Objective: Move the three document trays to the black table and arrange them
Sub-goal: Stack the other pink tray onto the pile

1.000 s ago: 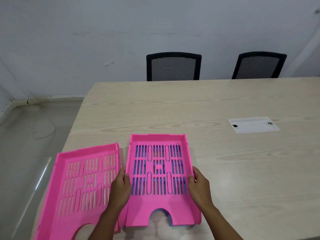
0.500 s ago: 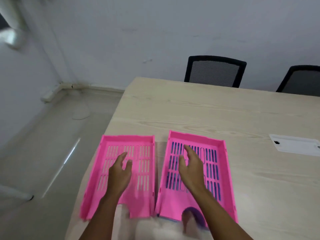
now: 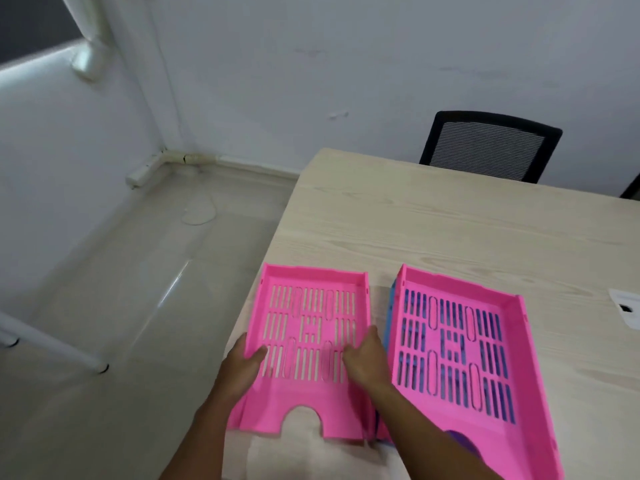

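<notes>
Two pink slotted document trays lie side by side at the near left corner of a light wooden table (image 3: 433, 223). The left pink tray (image 3: 311, 306) is gripped on both sides: my left hand (image 3: 244, 365) holds its left wall with the thumb inside, and my right hand (image 3: 367, 358) holds its right wall. The right pink tray (image 3: 460, 344) rests on top of a blue tray (image 3: 390, 308), which shows through the slots and along the left edge. No black table is in view.
A black mesh chair (image 3: 488, 147) stands behind the table's far edge, with a sliver of a second at the right. A white card (image 3: 627, 308) lies on the table at the right. Pale floor (image 3: 121, 306) and a white table leg (image 3: 52, 344) are to the left.
Both hands left the stacked right tray, hovered over the two trays, and now grip the left tray's side walls. My view has swung to the left.
</notes>
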